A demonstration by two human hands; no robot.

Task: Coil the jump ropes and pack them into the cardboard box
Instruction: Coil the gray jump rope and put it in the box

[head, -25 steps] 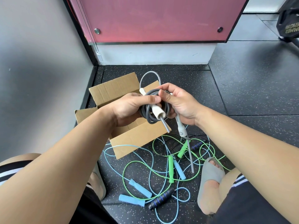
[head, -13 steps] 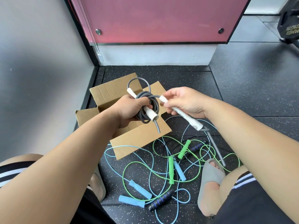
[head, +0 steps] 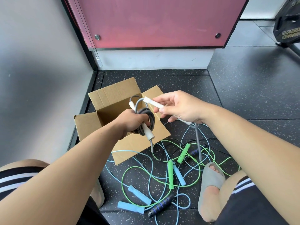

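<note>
Lifted since half a second ago, the right hand (head: 180,109) now pinches the second white handle (head: 153,102) between thumb and fingertips, its other fingers loosely spread, above the box's right-hand flap. The left hand (head: 131,120) grips the coiled gray jump rope (head: 146,120) together with the first white handle (head: 148,132), fingers curled tight around both, over the near edge of the open cardboard box (head: 113,96). A gray cord runs down from below the right wrist toward the floor (head: 243,95). Just beside the box, a green jump rope (head: 170,174), a light-blue jump rope (head: 139,194) and a black-handled jump rope (head: 161,205) lie tangled and uncoiled on the speckled rubber floor. A foot in a gray slipper (head: 211,181) rests at the tangle's right edge.
</note>
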